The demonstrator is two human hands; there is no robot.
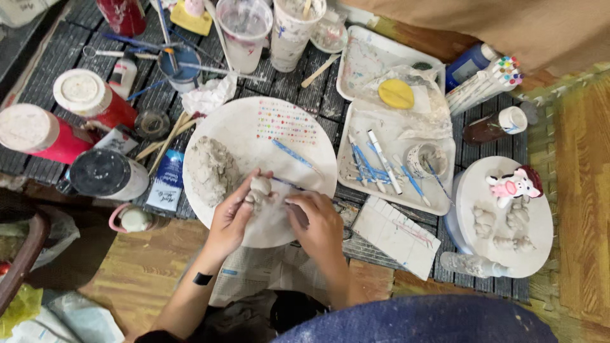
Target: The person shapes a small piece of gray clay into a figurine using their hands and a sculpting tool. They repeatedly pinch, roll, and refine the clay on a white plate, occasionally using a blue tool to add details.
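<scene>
Far left of the worktop (38, 171): two red cans with white lids (89, 98), a black-lidded can (105, 173), a blue tube (166, 181) lying flat. Next over, a round white board (298, 159) with a lump of grey clay (211, 170) on its left part, a sheet of coloured dots at its top and a blue tool beside that. Left hand (230, 219) holds a small clay figure (259, 188) just above the board's lower middle; fingers closed around its lower body, thumb on the front. Right hand (318, 222) sits just beside it, fingers curled on a thin tool (289, 185) whose tip touches the figure. Figure is pale grey, matte, rounded knob on a squat base, unpainted. Judging by the look: light, soft, dents easily, thin joins weak, so support it from below at the thick base, not the head. Right of the hands: a white tray (356, 162) with blue-handled tools and a yellow disc, then a second round board (540, 222) carrying a painted pink-and-white figure (515, 185) and several bare grey ones.
</scene>
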